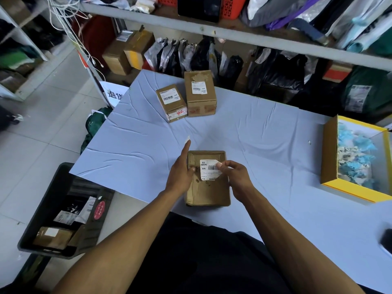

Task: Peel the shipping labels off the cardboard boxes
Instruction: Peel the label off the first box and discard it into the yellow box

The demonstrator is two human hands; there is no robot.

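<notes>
Head view: a cardboard box (206, 183) is being steadied near the table's (275, 128) front edge, long axis running front to back. Its shipping label (209, 169) is being pinched at the lifted right corner by the right hand (235, 179). The left hand (181, 170) is being pressed against the box's left side, index finger extended. Two labelled boxes (186, 96) are being left standing near the far edge.
</notes>
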